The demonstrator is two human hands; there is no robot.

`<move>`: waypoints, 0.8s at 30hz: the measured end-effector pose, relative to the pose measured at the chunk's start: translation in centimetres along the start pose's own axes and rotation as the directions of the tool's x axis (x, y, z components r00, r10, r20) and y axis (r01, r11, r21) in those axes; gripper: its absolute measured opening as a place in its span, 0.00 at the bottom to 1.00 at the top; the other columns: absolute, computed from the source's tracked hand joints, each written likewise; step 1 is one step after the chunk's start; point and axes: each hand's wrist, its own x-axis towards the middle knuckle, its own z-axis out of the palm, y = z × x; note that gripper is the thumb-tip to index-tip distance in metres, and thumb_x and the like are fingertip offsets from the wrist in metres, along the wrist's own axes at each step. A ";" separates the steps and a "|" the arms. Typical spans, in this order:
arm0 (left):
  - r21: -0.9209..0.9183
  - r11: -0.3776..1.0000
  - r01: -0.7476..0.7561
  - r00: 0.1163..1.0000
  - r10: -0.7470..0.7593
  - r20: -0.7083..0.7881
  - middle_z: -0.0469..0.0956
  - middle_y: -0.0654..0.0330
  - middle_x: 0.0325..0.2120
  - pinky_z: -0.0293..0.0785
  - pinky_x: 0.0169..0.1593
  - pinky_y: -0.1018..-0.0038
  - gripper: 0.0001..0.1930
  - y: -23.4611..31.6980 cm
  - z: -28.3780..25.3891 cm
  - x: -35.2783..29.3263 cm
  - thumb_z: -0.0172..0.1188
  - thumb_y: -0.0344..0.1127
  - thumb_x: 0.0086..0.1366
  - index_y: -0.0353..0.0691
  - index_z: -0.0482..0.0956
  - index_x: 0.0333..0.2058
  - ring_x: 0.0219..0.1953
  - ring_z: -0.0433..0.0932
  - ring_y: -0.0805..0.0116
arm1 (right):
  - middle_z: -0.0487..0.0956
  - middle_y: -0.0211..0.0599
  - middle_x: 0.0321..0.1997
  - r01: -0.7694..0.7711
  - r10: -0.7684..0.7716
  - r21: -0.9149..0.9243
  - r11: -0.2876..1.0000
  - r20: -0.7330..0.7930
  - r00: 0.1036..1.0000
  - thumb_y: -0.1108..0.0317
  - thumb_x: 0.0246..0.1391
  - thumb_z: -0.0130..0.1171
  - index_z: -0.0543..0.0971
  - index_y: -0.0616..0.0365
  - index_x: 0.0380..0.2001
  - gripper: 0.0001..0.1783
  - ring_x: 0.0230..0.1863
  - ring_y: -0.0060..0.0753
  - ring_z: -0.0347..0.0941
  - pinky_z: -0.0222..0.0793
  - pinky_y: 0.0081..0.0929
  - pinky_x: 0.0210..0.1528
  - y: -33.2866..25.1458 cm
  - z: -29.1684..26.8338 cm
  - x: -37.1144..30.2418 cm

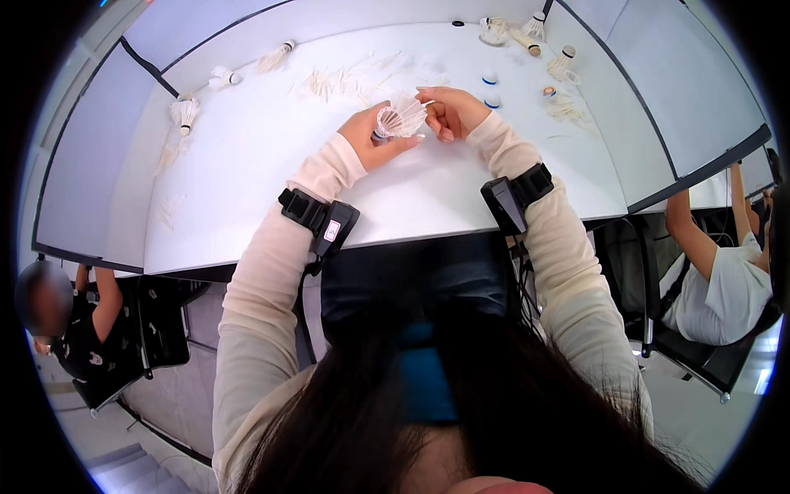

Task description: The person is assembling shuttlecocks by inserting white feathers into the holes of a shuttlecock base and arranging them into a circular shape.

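Observation:
My left hand (366,140) is wrapped around a white feather shuttlecock (401,119), its open skirt tilted up toward me. The shuttlecock's base, with a bit of blue showing, is mostly hidden by my fingers and thumb. My right hand (453,113) meets the skirt's right side, fingers curled and pinched on a feather (427,103) there. Exactly how far that feather sits in the skirt is too small to tell. Right of this hand, two small white-and-blue shuttlecock bases (492,102) stand on the white table (411,198).
Loose feathers (329,84) lie scattered toward the back. Shuttlecocks (186,114) rest along the left, more (535,27) at the back right, beside a base with loose feathers (568,107). Low partitions (658,90) enclose the table. Other people sit at both sides.

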 end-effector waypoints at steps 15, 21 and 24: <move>-0.069 0.997 -0.020 0.999 0.017 -0.038 0.75 0.65 0.30 0.69 0.37 0.78 0.19 -0.8 0.3 0.1 0.63 0.42 0.61 0.33 0.74 0.44 0.31 0.69 0.78 | 0.66 0.29 0.13 0.072 -0.075 -0.023 0.997 -0.142 0.987 0.50 0.62 0.49 0.77 0.62 0.35 0.23 0.13 0.24 0.59 0.59 0.23 0.21 -0.4 0.6 -0.5; -0.025 1.000 -0.007 1.000 0.006 -0.031 0.76 0.64 0.30 0.69 0.37 0.78 0.20 -0.6 0.2 0.1 0.63 0.42 0.60 0.33 0.74 0.44 0.31 0.69 0.77 | 0.66 0.28 0.12 0.124 -0.121 0.022 0.992 -0.099 0.988 0.49 0.62 0.48 0.79 0.61 0.33 0.24 0.13 0.23 0.58 0.59 0.22 0.22 -0.4 0.5 -0.6; -0.033 0.999 -0.016 0.999 0.015 -0.049 0.76 0.63 0.30 0.70 0.37 0.77 0.20 -0.9 0.3 0.0 0.63 0.42 0.61 0.33 0.74 0.44 0.31 0.70 0.77 | 0.65 0.28 0.12 0.123 -0.120 0.045 0.991 -0.067 0.991 0.48 0.63 0.46 0.79 0.63 0.35 0.25 0.14 0.23 0.58 0.58 0.22 0.22 -0.6 0.6 -0.7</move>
